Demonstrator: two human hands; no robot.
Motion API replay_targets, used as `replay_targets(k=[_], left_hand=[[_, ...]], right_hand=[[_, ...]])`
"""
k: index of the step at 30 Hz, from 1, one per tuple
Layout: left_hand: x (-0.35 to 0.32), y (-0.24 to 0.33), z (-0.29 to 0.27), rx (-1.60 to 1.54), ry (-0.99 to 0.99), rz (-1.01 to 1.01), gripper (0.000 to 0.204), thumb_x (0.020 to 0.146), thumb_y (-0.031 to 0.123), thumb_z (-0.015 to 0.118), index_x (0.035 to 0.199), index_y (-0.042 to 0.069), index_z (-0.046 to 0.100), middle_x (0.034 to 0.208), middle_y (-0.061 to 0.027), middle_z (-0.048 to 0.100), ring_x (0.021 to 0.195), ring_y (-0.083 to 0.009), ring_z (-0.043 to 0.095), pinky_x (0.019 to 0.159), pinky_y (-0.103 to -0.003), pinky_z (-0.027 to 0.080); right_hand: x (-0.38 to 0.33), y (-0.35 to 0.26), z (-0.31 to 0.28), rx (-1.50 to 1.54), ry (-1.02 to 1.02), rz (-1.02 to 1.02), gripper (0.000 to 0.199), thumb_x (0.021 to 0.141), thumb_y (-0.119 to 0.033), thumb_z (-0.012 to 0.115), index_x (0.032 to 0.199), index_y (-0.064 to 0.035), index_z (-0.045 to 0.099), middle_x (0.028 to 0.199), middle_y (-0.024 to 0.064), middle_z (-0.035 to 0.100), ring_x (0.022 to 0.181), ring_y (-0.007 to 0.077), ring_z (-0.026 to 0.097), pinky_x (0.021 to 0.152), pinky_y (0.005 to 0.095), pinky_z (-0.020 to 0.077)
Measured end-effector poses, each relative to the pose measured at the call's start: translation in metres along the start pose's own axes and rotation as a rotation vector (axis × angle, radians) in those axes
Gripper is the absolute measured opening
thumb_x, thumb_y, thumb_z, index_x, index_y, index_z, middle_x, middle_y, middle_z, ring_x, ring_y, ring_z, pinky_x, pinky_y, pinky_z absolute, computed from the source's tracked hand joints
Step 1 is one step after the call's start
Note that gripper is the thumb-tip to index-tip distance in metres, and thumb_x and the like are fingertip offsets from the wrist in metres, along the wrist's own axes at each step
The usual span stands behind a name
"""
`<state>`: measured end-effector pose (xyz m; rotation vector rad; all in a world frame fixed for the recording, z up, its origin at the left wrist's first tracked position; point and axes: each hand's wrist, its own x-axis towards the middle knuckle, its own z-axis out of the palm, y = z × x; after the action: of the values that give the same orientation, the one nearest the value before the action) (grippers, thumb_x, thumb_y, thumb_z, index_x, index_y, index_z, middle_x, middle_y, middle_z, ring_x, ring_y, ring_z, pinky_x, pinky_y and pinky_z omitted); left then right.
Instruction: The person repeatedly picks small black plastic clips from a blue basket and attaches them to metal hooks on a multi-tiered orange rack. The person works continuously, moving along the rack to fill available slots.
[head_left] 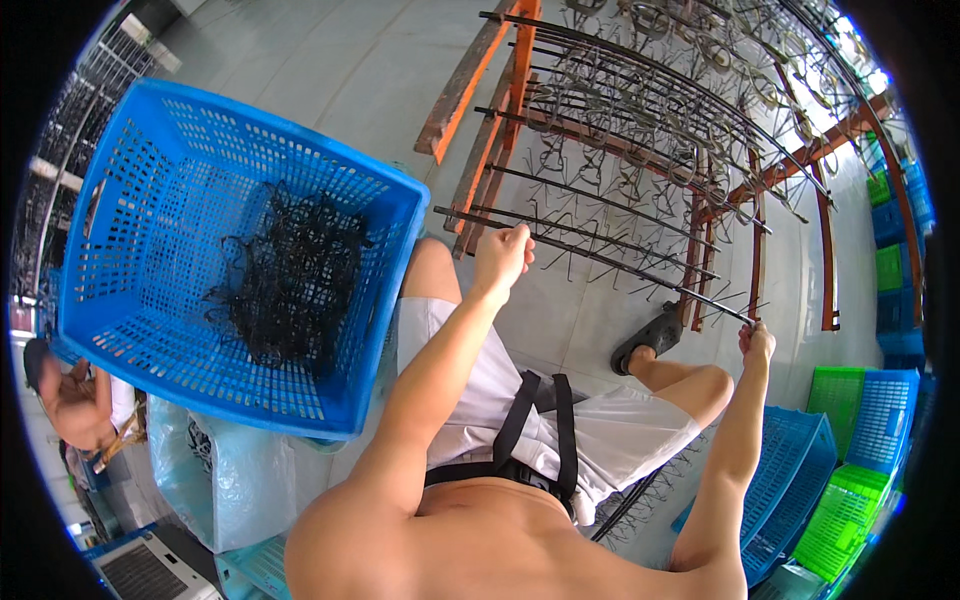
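Note:
A long thin dark rod (630, 270) with bent wire hooks along it runs across in front of me, beside the rack. My left hand (505, 257) is closed around it near its left end, a short length sticking out past the fist. At the rod's right end, my right hand (758, 341) has its fingers closed on the tip. To my left stands a large blue plastic basket (390, 300), and a tangle of thin black curved pieces (295, 275) lies inside it.
An orange-brown rack (465, 95) carries several more hooked rods ahead. Blue crates (785, 485) and green crates (840, 520) stand at the right. A plastic-lined container (240, 480) sits below the basket. Another person (85, 405) is at the far left.

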<state>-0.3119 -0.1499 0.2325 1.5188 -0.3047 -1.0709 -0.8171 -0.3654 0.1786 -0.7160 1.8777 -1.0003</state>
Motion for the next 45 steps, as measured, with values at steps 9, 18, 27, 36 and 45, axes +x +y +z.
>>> replay_targets(k=[9,18,27,36,45], left_hand=[[-0.003,0.010,-0.059,0.486,-0.135,-0.008,0.049,0.088,0.045,0.048,0.073,0.001,0.061,0.063,-0.0094,0.062,0.053,-0.0192,0.059,0.049,-0.032,0.047],[0.055,-0.049,-0.297,1.221,0.518,-0.373,0.072,0.078,0.047,0.062,0.132,0.006,0.037,0.136,-0.0211,0.038,0.126,-0.0365,0.036,0.099,-0.048,0.035],[0.092,-0.122,-0.321,1.030,0.395,-0.026,0.048,0.089,0.036,0.052,0.122,0.003,0.048,0.117,-0.0192,0.054,0.112,-0.0352,0.050,0.093,-0.043,0.041],[-0.011,-0.022,-0.304,-0.126,0.343,0.008,0.030,0.095,0.032,0.047,0.098,0.004,0.057,0.076,-0.0063,0.060,0.062,-0.0143,0.059,0.054,-0.028,0.048],[-0.126,0.066,-0.188,0.466,-0.131,0.292,0.017,0.091,0.015,0.052,0.099,0.002,0.061,0.065,-0.0030,0.061,0.045,-0.0056,0.047,0.041,-0.023,0.038]], right_hand=[[-0.007,0.008,-0.017,0.105,-0.189,0.103,0.044,0.088,-0.045,0.055,0.100,-0.0029,0.058,0.082,0.0056,0.062,0.072,0.0183,0.060,0.058,0.0296,0.0473],[-0.160,0.025,-0.049,-0.487,0.178,-0.748,0.032,0.090,-0.023,0.055,0.112,-0.0004,0.053,0.104,0.0113,0.052,0.085,0.0174,0.057,0.064,0.0247,0.0468],[-0.304,0.014,0.053,-0.571,-0.226,-0.885,0.025,0.090,-0.015,0.054,0.110,0.0007,0.053,0.107,0.0093,0.049,0.085,0.0161,0.055,0.069,0.0270,0.0464],[-0.397,0.028,0.201,-0.696,-1.171,-0.810,0.016,0.081,-0.006,0.057,0.096,0.0004,0.059,0.091,0.0166,0.054,0.072,0.0264,0.056,0.066,0.0310,0.0472],[-0.466,-0.049,0.268,0.035,-1.195,-1.455,0.015,0.082,-0.011,0.063,0.092,-0.0007,0.058,0.103,0.0140,0.055,0.092,0.0326,0.054,0.080,0.0408,0.0425]])
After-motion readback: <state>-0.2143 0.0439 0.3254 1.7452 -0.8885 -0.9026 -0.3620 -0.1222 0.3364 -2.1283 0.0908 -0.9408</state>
